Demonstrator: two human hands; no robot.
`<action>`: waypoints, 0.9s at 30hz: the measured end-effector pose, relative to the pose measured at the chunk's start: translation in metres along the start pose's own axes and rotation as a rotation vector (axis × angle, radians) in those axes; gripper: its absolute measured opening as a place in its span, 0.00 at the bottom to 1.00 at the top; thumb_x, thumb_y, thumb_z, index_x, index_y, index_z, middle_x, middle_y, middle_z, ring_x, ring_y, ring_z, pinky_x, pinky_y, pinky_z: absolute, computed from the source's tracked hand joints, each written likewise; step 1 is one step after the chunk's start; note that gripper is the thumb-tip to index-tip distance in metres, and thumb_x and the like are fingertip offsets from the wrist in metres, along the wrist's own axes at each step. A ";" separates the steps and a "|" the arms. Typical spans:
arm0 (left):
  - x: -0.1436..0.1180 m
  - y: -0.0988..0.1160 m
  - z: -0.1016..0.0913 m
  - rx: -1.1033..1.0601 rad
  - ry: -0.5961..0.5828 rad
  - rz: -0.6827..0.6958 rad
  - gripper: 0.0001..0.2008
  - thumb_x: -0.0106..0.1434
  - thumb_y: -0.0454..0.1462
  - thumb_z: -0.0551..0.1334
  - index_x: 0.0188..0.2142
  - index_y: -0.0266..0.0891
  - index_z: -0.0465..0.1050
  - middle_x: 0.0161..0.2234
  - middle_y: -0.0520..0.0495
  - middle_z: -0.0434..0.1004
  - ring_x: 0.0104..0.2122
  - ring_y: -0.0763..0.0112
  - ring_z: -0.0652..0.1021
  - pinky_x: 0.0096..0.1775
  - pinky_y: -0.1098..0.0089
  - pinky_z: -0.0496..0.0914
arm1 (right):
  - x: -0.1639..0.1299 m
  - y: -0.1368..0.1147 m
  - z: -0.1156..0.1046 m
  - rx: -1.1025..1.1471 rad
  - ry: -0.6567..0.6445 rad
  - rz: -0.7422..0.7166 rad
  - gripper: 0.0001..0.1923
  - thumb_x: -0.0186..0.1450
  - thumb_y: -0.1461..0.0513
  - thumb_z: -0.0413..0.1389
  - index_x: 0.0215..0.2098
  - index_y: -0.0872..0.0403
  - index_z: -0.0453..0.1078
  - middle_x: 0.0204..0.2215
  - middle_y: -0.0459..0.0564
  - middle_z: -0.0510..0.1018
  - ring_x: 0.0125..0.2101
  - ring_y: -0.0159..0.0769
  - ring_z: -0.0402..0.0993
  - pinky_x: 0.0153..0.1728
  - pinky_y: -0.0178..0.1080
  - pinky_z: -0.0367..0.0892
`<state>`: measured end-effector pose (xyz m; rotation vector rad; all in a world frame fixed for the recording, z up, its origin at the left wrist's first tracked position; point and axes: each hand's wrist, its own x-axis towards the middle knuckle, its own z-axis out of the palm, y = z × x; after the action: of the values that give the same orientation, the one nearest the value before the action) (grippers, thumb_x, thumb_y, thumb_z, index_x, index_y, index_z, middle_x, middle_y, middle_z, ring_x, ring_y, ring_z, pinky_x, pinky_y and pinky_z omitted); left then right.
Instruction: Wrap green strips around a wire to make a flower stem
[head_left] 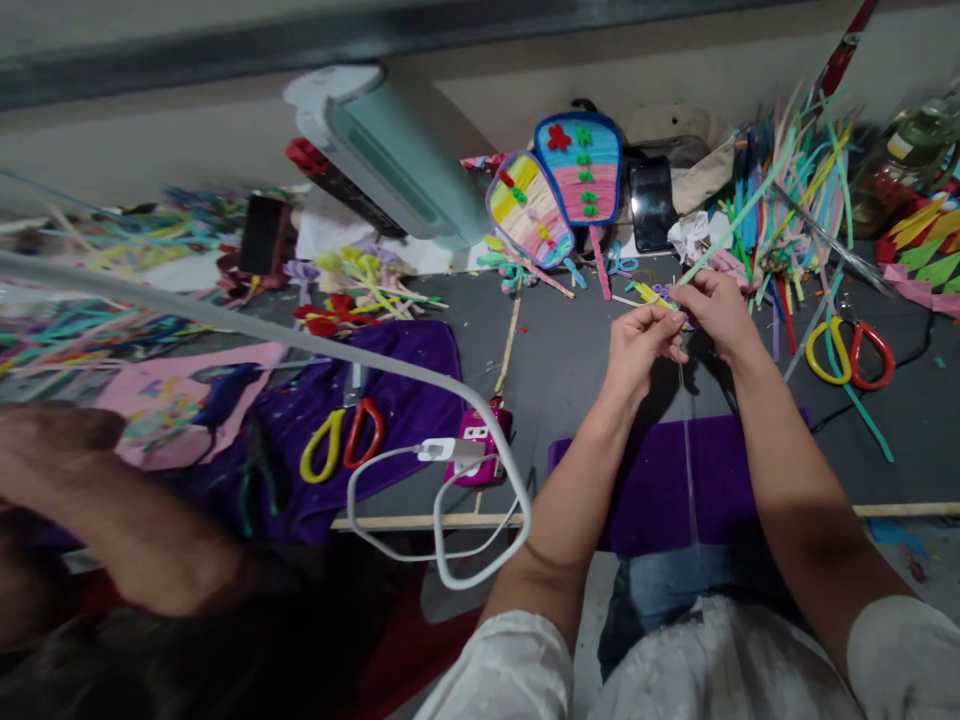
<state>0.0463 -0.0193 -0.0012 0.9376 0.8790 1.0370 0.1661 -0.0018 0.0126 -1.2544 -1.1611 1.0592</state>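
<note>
My left hand (pixel 643 345) and my right hand (pixel 716 312) are close together over the table, fingertips nearly touching. My right hand pinches a light green pipe cleaner (pixel 739 225), whose long end sticks up to the right. My left hand is closed in a pinch, but its fingers hide what is between them. Beside the fingertips, small purple curls (pixel 660 291) and yellow pipe cleaner pieces show; whether they are held or lie on the table I cannot tell. A thin, clear strand (pixel 688 440) hangs below my hands toward the purple cloth (pixel 727 470).
Scissors (pixel 850 352) lie on the right, near bundled pipe cleaners (pixel 802 200). Two fan-shaped pipe cleaner pieces (pixel 579 165) lean at the back. A white cable (pixel 480 390) loops over a pink power strip (pixel 480 447). A co-worker's arm (pixel 127 520) is at the left.
</note>
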 end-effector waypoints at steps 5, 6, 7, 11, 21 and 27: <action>0.000 0.003 0.000 -0.196 -0.087 -0.106 0.14 0.51 0.42 0.70 0.28 0.37 0.68 0.19 0.56 0.68 0.14 0.82 0.68 0.21 0.76 0.68 | -0.006 -0.012 0.001 0.232 -0.126 0.112 0.13 0.54 0.58 0.60 0.21 0.53 0.60 0.15 0.39 0.58 0.16 0.23 0.53 0.17 0.31 0.48; 0.000 0.003 0.000 -0.236 -0.108 -0.116 0.13 0.52 0.42 0.69 0.28 0.37 0.68 0.19 0.57 0.68 0.14 0.82 0.67 0.21 0.76 0.68 | -0.006 -0.012 0.001 0.267 -0.152 0.116 0.14 0.54 0.57 0.60 0.21 0.53 0.60 0.16 0.39 0.58 0.16 0.23 0.54 0.16 0.31 0.48; -0.001 0.003 0.001 -0.272 -0.125 -0.124 0.13 0.54 0.42 0.68 0.28 0.37 0.67 0.18 0.57 0.67 0.13 0.83 0.66 0.20 0.76 0.67 | -0.006 -0.012 0.001 0.299 -0.176 0.120 0.14 0.54 0.57 0.61 0.21 0.53 0.59 0.16 0.39 0.59 0.17 0.23 0.54 0.16 0.31 0.48; -0.002 0.002 0.003 -0.321 -0.156 -0.160 0.13 0.55 0.42 0.67 0.28 0.37 0.66 0.16 0.59 0.64 0.12 0.84 0.65 0.19 0.78 0.67 | -0.006 -0.010 0.000 0.342 -0.211 0.126 0.15 0.53 0.56 0.61 0.22 0.53 0.59 0.17 0.39 0.59 0.17 0.23 0.54 0.16 0.30 0.47; -0.002 -0.003 0.006 0.025 -0.025 -0.012 0.17 0.47 0.44 0.71 0.27 0.34 0.69 0.19 0.54 0.71 0.17 0.79 0.73 0.22 0.76 0.69 | 0.000 0.000 -0.005 -0.050 0.004 -0.072 0.09 0.52 0.63 0.58 0.18 0.54 0.61 0.17 0.41 0.61 0.20 0.26 0.55 0.21 0.32 0.51; 0.000 -0.002 0.001 0.017 0.018 -0.002 0.16 0.48 0.44 0.70 0.28 0.34 0.71 0.19 0.54 0.71 0.17 0.79 0.72 0.24 0.75 0.71 | 0.000 0.000 -0.001 -0.012 0.006 -0.031 0.13 0.52 0.59 0.59 0.17 0.53 0.60 0.14 0.40 0.59 0.18 0.25 0.53 0.18 0.32 0.49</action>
<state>0.0476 -0.0197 -0.0033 0.9428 0.9041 1.0394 0.1674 -0.0019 0.0125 -1.2441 -1.1798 1.0264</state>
